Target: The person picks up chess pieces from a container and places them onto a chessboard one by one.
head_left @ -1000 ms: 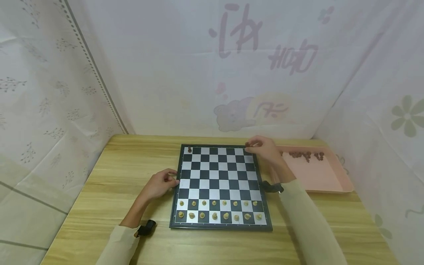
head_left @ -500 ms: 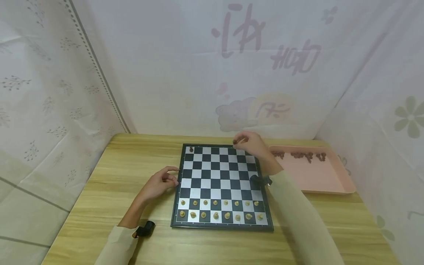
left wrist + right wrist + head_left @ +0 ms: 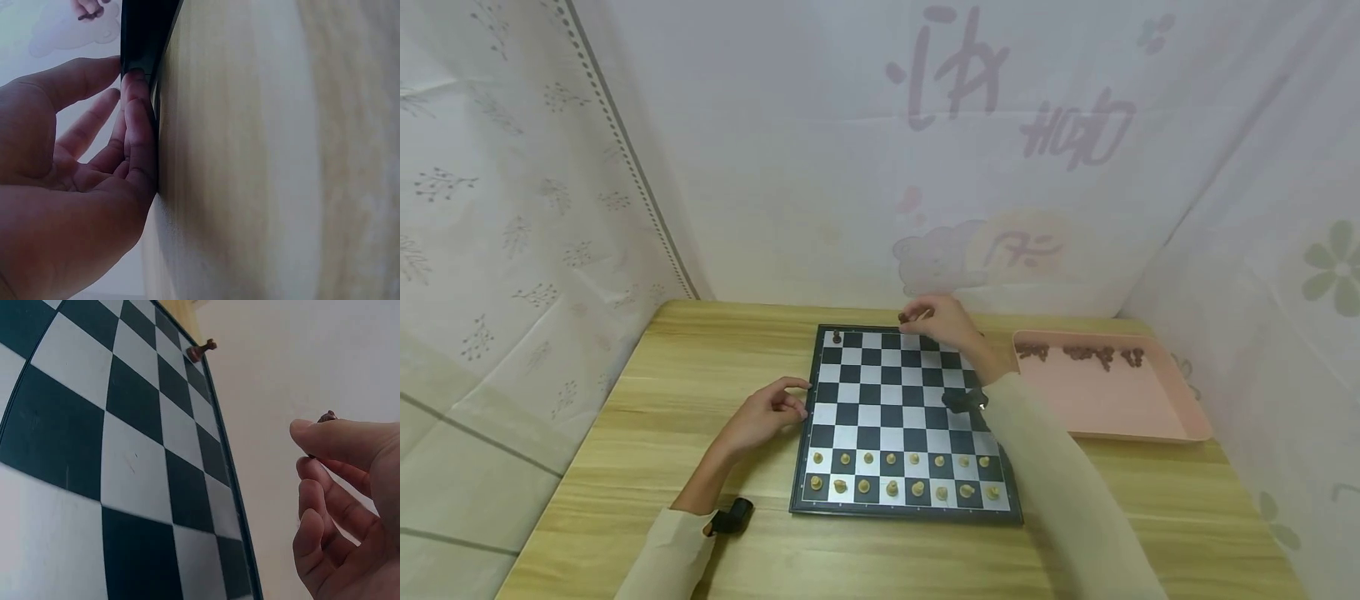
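Note:
A black-and-white chessboard (image 3: 880,392) lies on the wooden table. My left hand (image 3: 762,419) is at its left edge, relaxed fingers and thumb touching the dark side, as the left wrist view shows close up. My right hand (image 3: 946,323) is above the board's far edge. Between thumb and forefinger it pinches a dark brown chess piece (image 3: 327,416), mostly hidden by the fingers. One brown chess piece (image 3: 837,337) stands upright on the far left corner square. Two rows of pale chess pieces (image 3: 892,487) fill the near side of the board.
To the board's right lies a pink tray (image 3: 1120,400), with several brown chess pieces (image 3: 1078,353) lying along its far side. Behind the table hangs a printed white cloth (image 3: 805,167), and more cloth hangs at both sides.
My right hand has moved left along the board's far edge, carrying the brown chess piece. My left hand stays at the board's left edge. The head view has shifted slightly.

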A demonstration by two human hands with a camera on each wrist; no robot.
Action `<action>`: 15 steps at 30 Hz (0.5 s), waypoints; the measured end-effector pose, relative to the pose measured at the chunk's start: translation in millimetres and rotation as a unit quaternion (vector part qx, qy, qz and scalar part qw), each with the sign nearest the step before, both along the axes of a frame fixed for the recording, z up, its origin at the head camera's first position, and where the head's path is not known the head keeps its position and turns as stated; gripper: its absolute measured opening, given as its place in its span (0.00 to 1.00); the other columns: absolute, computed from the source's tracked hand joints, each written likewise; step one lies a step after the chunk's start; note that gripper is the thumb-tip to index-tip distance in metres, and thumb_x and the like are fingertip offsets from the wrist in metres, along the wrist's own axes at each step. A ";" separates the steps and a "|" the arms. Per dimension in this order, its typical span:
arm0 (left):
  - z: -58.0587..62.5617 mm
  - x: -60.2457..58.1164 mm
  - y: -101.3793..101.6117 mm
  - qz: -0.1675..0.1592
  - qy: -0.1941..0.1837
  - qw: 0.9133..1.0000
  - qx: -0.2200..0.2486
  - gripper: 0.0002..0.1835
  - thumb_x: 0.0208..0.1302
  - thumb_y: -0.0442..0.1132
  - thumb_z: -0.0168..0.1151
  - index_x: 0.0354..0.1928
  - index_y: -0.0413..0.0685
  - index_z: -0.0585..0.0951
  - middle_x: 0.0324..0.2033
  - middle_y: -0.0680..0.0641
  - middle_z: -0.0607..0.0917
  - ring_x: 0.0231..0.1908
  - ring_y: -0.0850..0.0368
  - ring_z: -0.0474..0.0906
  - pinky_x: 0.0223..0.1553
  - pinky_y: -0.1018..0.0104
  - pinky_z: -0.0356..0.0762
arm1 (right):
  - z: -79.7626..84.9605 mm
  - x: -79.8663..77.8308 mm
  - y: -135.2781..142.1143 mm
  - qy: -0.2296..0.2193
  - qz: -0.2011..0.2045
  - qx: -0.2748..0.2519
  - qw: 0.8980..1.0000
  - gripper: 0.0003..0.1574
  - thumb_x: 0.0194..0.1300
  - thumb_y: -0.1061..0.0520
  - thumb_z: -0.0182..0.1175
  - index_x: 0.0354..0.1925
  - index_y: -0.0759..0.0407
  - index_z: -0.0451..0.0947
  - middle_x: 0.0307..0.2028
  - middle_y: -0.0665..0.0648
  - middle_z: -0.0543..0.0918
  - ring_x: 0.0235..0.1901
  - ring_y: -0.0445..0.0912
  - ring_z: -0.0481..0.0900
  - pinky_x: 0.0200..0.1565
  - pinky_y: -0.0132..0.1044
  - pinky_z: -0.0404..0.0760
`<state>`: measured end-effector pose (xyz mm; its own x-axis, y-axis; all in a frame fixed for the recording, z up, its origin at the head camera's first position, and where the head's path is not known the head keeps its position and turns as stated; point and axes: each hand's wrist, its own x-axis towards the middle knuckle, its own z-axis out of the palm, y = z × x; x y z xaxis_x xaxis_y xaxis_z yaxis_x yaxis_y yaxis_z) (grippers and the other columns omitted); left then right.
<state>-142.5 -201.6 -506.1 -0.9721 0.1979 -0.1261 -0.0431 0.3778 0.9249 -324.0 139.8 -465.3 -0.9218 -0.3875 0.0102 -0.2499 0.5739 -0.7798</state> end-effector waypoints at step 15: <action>-0.7 -2.1 -0.6 -0.002 0.000 1.000 -0.007 0.25 0.72 0.25 0.63 0.69 0.40 0.80 0.39 0.45 0.89 0.41 0.50 0.84 0.48 0.56 0.77 | -7.7 0.2 -42.6 -0.004 0.024 0.017 1.000 0.11 0.66 0.58 0.79 0.46 0.56 0.90 0.41 0.53 0.90 0.42 0.51 0.85 0.42 0.44 0.84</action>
<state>-144.6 -202.2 -506.8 -0.9711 0.2007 -0.1292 -0.0414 0.3914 0.9193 -323.8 97.2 -472.9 -0.9023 -0.4310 -0.0120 -0.2709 0.5882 -0.7620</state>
